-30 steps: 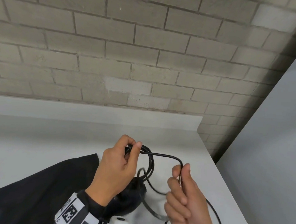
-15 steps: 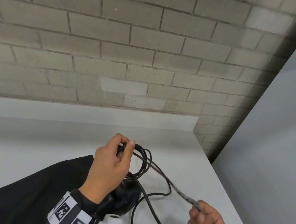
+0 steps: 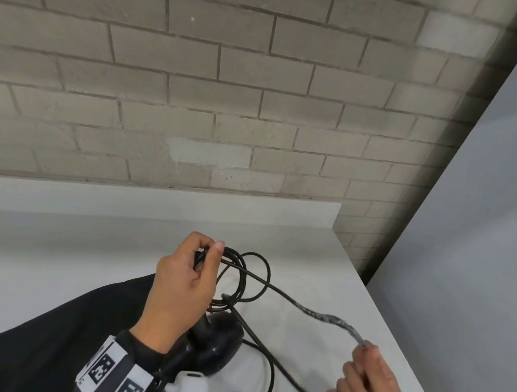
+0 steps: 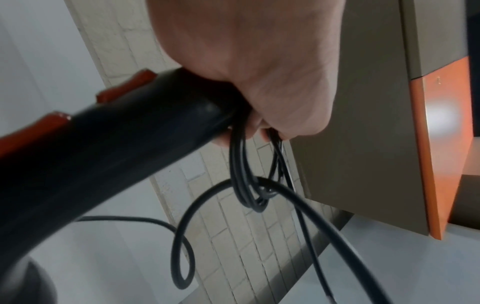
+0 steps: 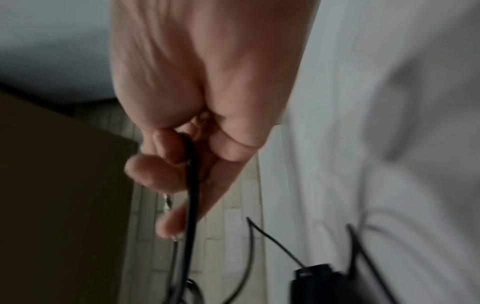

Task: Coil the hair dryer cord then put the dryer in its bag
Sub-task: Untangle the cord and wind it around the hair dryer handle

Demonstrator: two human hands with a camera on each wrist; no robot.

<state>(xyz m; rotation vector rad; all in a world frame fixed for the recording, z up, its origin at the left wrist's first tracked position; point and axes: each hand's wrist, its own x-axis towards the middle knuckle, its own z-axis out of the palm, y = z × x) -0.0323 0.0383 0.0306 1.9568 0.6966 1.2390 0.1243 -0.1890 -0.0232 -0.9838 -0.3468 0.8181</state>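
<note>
On the counter [image 3: 57, 239] we see the black bag [image 3: 48, 327]; our left hand [image 3: 179, 283] grips the dryer [image 3: 215, 340] handle and cord [image 3: 252, 277] loops together; our right hand [image 3: 368, 386] pinches the trailing cord.

White counter [image 3: 55, 258] against brick wall, black bag [image 3: 48, 333] on it — loose cord [image 3: 272, 371] trailing beside.

Cord [image 3: 252, 277]: black. Dryer [image 3: 214, 346]: black, orange-red buttons [image 4: 124, 90]. Bag [image 3: 48, 333]: black. Table [image 3: 55, 255]: white. Wall [image 3: 197, 95]: beige brick. Wristband [image 3: 113, 374]: black-and-white square markers.
</note>
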